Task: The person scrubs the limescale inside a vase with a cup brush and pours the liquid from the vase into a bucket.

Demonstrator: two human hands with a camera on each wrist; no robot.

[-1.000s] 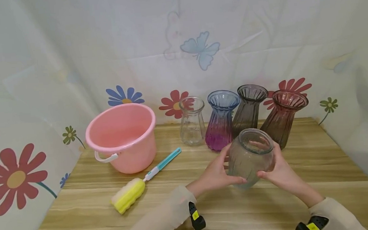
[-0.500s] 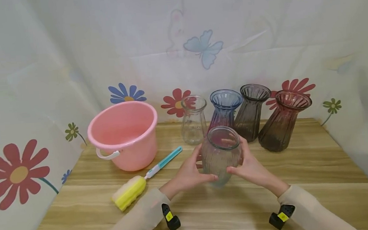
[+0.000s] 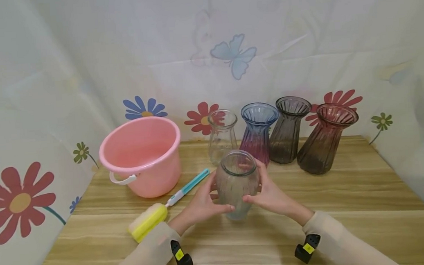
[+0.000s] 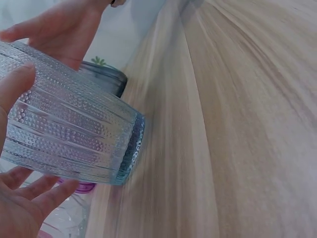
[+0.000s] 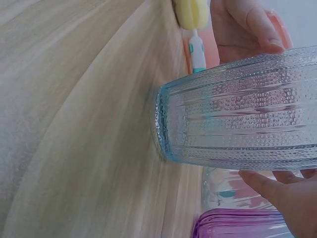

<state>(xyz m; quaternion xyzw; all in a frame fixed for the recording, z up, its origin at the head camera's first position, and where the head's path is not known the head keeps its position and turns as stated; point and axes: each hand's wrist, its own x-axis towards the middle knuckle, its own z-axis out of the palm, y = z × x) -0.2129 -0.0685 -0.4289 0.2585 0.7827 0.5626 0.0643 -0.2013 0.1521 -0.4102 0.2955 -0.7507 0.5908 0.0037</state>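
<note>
A clear ribbed and dimpled glass vase (image 3: 237, 188) stands upright between my hands, its base at or just above the wooden table (image 3: 242, 249). My left hand (image 3: 206, 202) grips its left side, thumb in front and fingers behind. From the right, my right hand (image 3: 275, 195) holds it the same way. The left wrist view shows the vase's bluish base (image 4: 131, 148) close to the wood. In the right wrist view, the left hand (image 5: 242, 29) lies against the far side of the vase.
Behind stand a small clear vase (image 3: 223, 142), a blue-purple vase (image 3: 255, 141), a grey vase (image 3: 285, 137) and a red-brown vase (image 3: 320, 149). At left are a pink bucket (image 3: 154, 179) and a yellow sponge brush (image 3: 149, 222) with a teal handle. Printed sheets surround the table.
Both hands have carried the clear vase leftward, from in front of the grey and red-brown vases to in front of the small clear and blue-purple ones. It is slightly lower than half a second ago.
</note>
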